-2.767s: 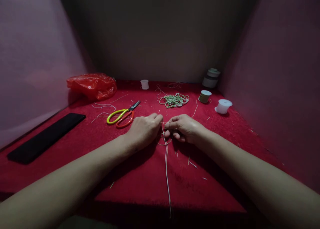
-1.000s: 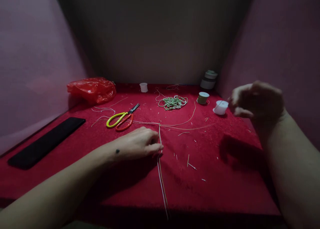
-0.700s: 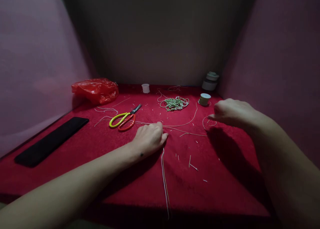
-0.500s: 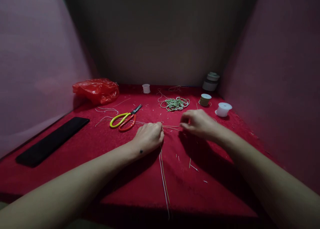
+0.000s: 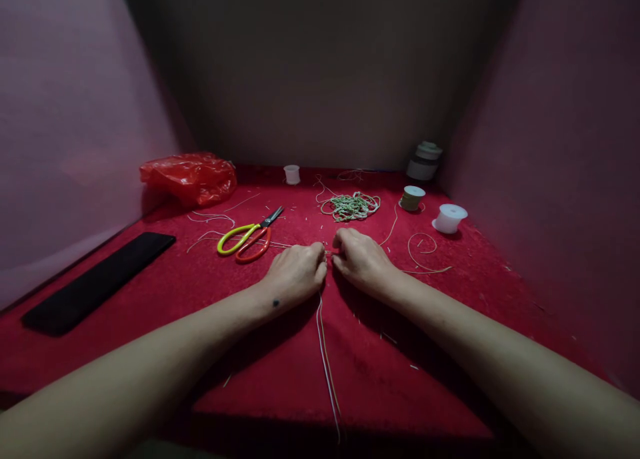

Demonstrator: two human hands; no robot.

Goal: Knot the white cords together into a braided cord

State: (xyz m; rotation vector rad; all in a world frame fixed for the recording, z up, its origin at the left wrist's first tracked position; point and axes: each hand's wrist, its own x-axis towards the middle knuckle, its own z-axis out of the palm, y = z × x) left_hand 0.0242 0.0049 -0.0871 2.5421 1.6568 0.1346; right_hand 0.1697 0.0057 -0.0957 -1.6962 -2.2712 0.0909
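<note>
Pale cords (image 5: 327,372) come together between the two hands, midway between the left and right edges of the red-covered table (image 5: 400,402). The left hand (image 5: 297,269) has its fingers curled in, closed on the cords; the right hand (image 5: 363,255) faces it, thumb and fingers drawn together on a short length that shows between the fingertips. Exactly how each pinches is hidden by the knuckles.

As far as can be judged, a crossing or knot lies under the fingers, its tightness out of sight. Much looks unworked: two strands run down past the near edge, others stretch toward the left edge, and a loose curl lies beyond the right forearm, all free of knots where visible.

Scissors (image 5: 247,239) lie unused near the left hand, blades toward the far edge, handles over the left strands. Short scraps (image 5: 414,367) around the hands suggest some trimming is already done. Farther back, a bundle of green-and-white cord (image 5: 351,207) looks like completed work. Toward the far right corner stand an olive spool (image 5: 412,199), a white spool (image 5: 450,219) and a jar (image 5: 425,161); a red plastic bag (image 5: 190,179) sits by the far left corner, and a black flat object (image 5: 100,282) along the left edge.
</note>
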